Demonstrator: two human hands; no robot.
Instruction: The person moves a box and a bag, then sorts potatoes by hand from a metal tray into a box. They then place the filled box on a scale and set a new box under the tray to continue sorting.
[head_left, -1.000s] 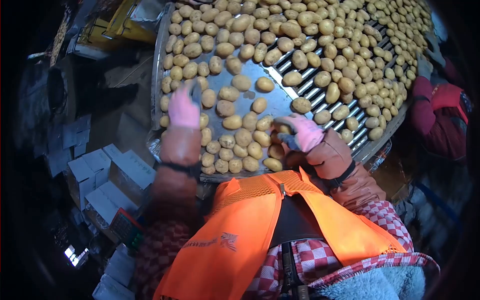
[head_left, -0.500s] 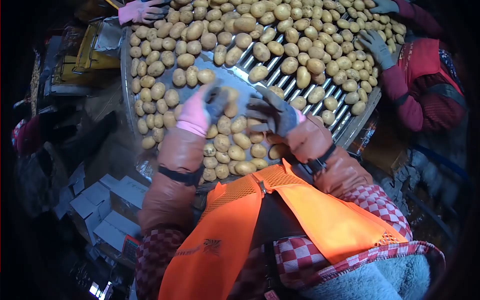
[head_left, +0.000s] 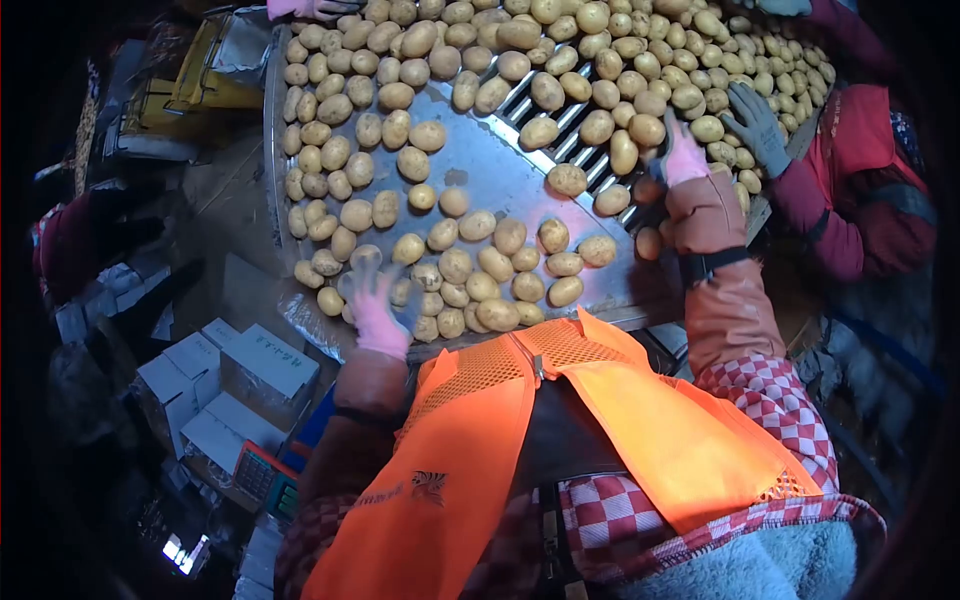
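Note:
My left hand (head_left: 378,305), in a pink and grey glove, is over the potatoes (head_left: 497,315) at the near left edge of the metal table. Its fingers look spread, though motion blurs them. Out to the right, my right hand (head_left: 683,157) in the same kind of glove reaches in among potatoes on the slatted grate (head_left: 575,145). Its fingers are mostly hidden, so whether they grip a potato cannot be made out. Just below that hand lies a shaded potato (head_left: 648,190).
A co-worker's gloved hand (head_left: 757,130) rests by the potatoes at the right edge. Another person's pink glove (head_left: 312,8) shows at the top left. Potatoes crowd the far side of the metal table (head_left: 480,175). Cardboard boxes (head_left: 268,362) and a calculator-like device (head_left: 262,475) are at lower left.
My hands have parted from the middle: the left moved down and left, the right moved right and away to the grate. Several potatoes near the middle now lie more spread out.

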